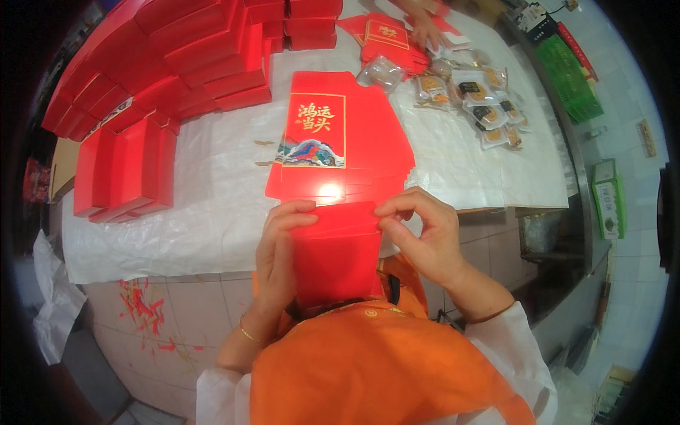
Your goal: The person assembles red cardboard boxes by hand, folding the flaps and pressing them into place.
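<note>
At the apron [375, 361], left hand [275, 251] and right hand [433, 241] clamp red carton [336, 262] pointing lengthwise forward

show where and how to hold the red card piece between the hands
Probably by the side edges near its far corners, left hand from the left, right hand pinching from the right: the red card piece looks thin and broad, with a crease across it, so opposite holds should steady it.

A pale tiled wall [643, 212] stands at right. Red scraps [145, 309] litter the tiled floor [191, 312] at left, below a white-sheeted table [205, 177].
</note>
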The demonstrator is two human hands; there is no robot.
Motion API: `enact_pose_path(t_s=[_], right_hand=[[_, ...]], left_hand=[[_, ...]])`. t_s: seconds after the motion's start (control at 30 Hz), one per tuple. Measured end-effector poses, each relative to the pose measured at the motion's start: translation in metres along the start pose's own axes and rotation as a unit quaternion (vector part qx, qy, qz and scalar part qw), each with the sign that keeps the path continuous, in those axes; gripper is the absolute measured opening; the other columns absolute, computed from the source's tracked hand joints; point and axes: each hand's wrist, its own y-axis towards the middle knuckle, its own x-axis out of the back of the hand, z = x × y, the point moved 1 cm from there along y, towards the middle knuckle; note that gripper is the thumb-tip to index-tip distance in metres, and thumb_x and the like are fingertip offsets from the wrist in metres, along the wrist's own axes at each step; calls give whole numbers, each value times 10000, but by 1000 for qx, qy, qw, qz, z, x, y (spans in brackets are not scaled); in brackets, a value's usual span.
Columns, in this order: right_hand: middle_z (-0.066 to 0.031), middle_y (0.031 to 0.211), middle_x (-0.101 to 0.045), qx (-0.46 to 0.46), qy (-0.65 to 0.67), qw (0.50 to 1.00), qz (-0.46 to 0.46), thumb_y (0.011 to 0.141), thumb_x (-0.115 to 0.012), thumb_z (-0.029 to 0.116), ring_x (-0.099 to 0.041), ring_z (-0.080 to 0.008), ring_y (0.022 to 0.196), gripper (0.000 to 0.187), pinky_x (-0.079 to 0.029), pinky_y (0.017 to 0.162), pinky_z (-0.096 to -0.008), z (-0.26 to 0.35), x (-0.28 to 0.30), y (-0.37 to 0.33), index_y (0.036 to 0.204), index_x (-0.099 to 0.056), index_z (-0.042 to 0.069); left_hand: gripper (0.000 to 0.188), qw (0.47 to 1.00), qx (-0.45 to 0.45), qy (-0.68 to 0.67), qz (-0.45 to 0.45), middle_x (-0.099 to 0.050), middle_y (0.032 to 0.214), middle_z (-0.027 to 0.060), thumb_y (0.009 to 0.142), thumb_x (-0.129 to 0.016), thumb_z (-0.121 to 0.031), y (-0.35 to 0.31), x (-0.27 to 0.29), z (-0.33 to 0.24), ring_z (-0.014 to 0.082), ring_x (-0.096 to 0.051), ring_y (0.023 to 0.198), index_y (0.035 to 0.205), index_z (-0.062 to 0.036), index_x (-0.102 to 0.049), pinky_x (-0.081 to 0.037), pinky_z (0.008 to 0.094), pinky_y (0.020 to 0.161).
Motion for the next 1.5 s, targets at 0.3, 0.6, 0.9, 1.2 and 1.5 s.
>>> enact_pose_path(t_s=[0.3,0.6,0.9,1.2,1.5], right_hand=[[-35,837,-695,-97,45,994,10,842,-740,29,-586,-87,730,81,-457,667,-246,12,1,0,918,-710,31],[-43,826,-650,-41,-2,999,13,820,-737,-2,-570,-123,740,85,-448,658,-256,13,-3,1,892,-708,31],[-55,844,-647,-14,1,1000,5,801,-744,-2,-588,-164,769,103,-458,665,-282,-2,-10,-1,888,-711,41],[-72,869,-643,176,-40,983,29,743,-755,-4,-609,-251,794,181,-486,710,-344,-26,-5,2,908,-714,60],[-93,1009,-639,203,-61,975,71,720,-751,37,-609,-263,901,208,-494,763,-359,-30,-5,2,923,-715,60]], left_hand=[[348,1000,-6,2,-8,-575,1280,144,1087,-347,-215,1,-1,-2,262,-525,1197,1117,-21,-635,-383,375,1063],[404,1000,9,19,-11,-584,1270,172,1096,-332,-286,-1,-1,-2,258,-531,1201,1096,-8,-625,-374,384,1075],[364,999,29,2,-18,-573,1266,136,1090,-337,-228,-3,0,3,250,-532,1190,1109,-17,-633,-393,365,1053],[367,999,31,7,-13,-576,1260,138,1093,-331,-231,-2,-1,3,251,-531,1189,1098,-21,-632,-391,370,1055],[388,998,32,43,12,-587,1267,162,1098,-327,-276,-4,-4,10,261,-528,1205,1063,-30,-624,-377,392,1070]])
